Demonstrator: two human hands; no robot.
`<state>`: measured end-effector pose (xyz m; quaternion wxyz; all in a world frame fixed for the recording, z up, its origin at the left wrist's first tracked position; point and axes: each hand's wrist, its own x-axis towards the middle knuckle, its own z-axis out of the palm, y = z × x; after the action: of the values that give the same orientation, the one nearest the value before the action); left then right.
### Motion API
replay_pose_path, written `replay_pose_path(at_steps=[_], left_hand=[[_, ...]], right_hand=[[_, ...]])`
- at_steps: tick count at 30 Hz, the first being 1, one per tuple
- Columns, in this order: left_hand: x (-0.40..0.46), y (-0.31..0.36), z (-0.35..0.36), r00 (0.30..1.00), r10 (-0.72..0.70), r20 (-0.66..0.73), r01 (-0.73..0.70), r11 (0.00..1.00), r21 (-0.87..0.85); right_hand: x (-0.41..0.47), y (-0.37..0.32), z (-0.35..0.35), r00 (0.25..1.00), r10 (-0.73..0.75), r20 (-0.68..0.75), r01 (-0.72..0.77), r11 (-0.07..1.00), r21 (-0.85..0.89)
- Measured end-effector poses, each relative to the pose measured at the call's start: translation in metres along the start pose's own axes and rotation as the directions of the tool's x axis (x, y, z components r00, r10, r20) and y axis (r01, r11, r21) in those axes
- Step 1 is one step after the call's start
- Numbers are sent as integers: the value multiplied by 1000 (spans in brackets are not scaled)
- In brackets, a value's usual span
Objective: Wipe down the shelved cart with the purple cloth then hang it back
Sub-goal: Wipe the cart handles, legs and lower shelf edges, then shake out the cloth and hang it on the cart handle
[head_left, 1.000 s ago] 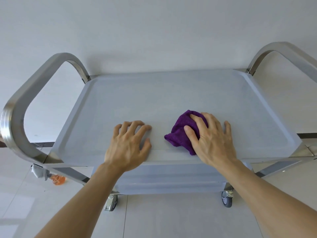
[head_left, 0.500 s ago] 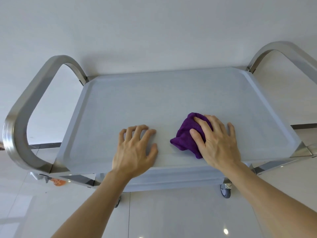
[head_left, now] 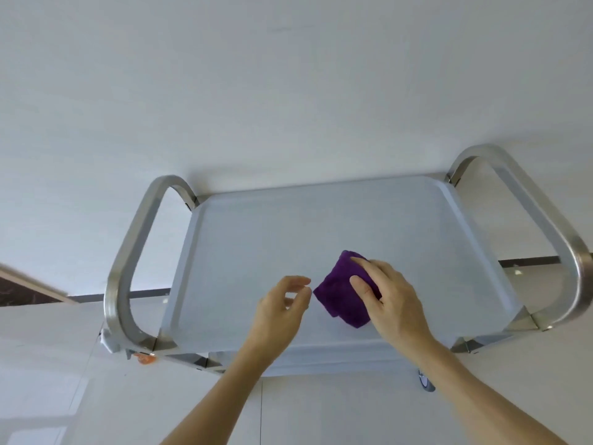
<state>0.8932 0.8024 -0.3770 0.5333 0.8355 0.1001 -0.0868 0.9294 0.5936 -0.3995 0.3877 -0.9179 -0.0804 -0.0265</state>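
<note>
Purple cloth (head_left: 345, 295) bunched on cart's top shelf (head_left: 256, 239), near front edge, w/ right hand (head_left: 390, 298) fingers curled on it. Left hand (head_left: 282, 305) has lifted off shelf since 0.5 s ago, fingers loose, apart, holding nothing. Prob. top wipe wrapping up; lower shelf next.

Two forearms, bare from wrist to frame edge, no sleeves in view. Left hand (head_left: 282, 308) and right hand (head_left: 390, 298): bare, ungloved. Fingernails short and unpainted where they show.
</note>
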Motion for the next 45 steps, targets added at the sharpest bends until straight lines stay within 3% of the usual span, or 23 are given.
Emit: replay_pose_path(at_steps=[3,6,15,19,22,26,29,33,36,42,45], left_hand=[[-29,38,-6,998,-53,46,60,985,-163],[-59,69,-24,995,-90,54,100,967,-233],[-116,119,-96,987,-99,-128,23,869,-495],[-106,122,-131,975,-131,-180,-17,761,-648],[-91,118,-161,967,-165,-195,-41,655,-755],[-66,108,-197,971,-184,-154,-22,569,-822],[-51,100,-216,984,-160,-75,26,548,-836],[-31,87,-235,993,-113,25,87,584,-807],[-21,82,-244,996,-71,63,94,637,-765],[-4,86,-269,991,84,104,-19,857,-515],[-2,91,-284,981,137,141,-77,928,-366]], right_hand=[[-8,-38,-26,995,67,68,-88,912,401],[-16,-73,-47,988,47,148,-123,820,560],[-13,-173,-58,920,-37,389,-234,746,624],[0,-202,-44,890,-26,456,-320,676,664],[7,-221,-29,888,-44,458,-311,677,667],[6,-248,-4,901,-65,429,-220,784,581],[7,-264,17,955,29,295,-192,818,542],[14,-284,38,989,88,119,-141,803,579],[17,-292,40,994,80,81,-113,787,606],[48,-290,16,964,108,244,-248,701,668],[69,-284,12,929,206,307,-369,577,729]])
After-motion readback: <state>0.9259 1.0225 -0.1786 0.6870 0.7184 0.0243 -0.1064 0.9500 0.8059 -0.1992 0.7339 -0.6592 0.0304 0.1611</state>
